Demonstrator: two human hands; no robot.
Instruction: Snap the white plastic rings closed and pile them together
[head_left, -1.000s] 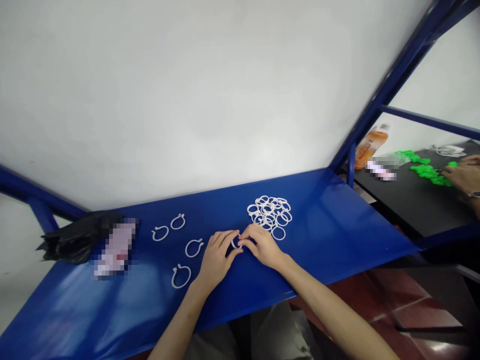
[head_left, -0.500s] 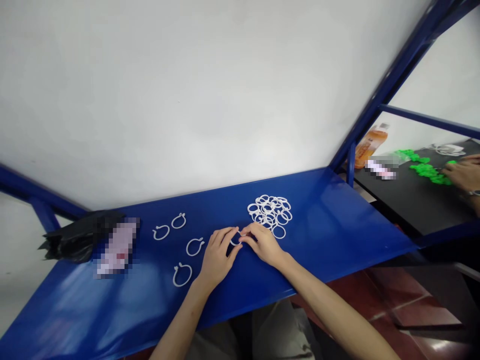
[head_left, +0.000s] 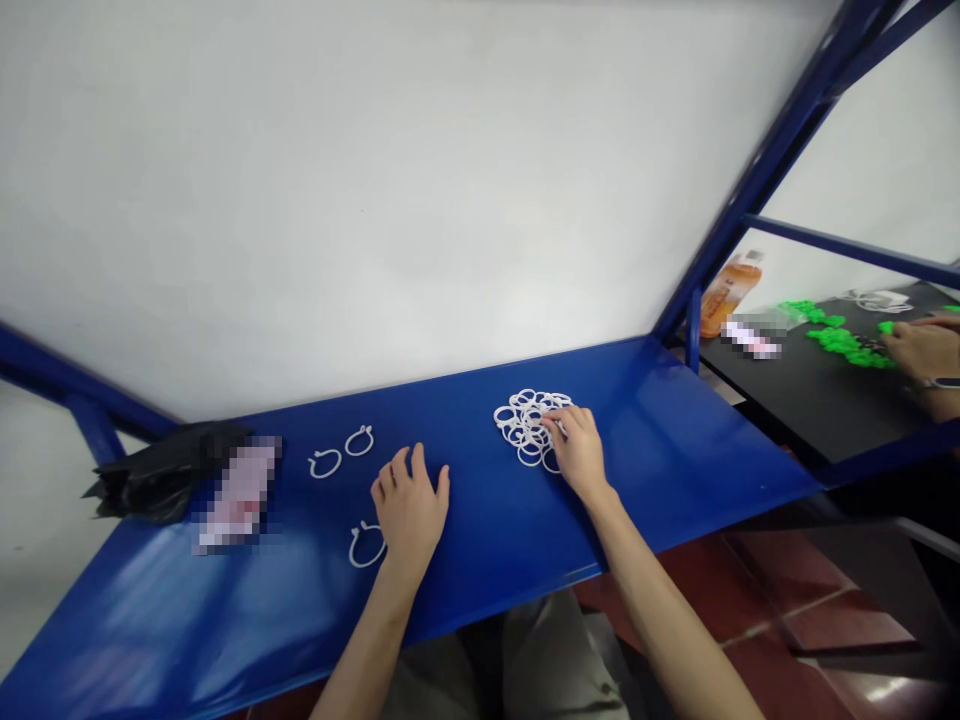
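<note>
My left hand (head_left: 409, 507) is low over the blue table, fingers spread, with nothing seen in its grip. It covers the spot where one ring lay before. To its left are three opened white plastic rings: one ring (head_left: 325, 476) and another ring (head_left: 358, 453) farther back, and a third ring (head_left: 354, 552) close to my wrist. My right hand (head_left: 577, 445) reaches into a pile of white plastic rings (head_left: 525, 430), thumb and fingers pinched on a ring at the pile's right side. My fingers partly hide that ring.
A black plastic bag (head_left: 150, 475) and a blurred pink-white packet (head_left: 241, 495) lie at the table's left end. Beyond the blue frame (head_left: 694, 330), a black table (head_left: 795, 400) holds an orange bottle (head_left: 727, 298) and green pieces (head_left: 844, 345), with another person's hand (head_left: 922, 350).
My hands have parted. The left let go of the ring, moved left and spread its fingers; the right moved to the pile and pinches there.
</note>
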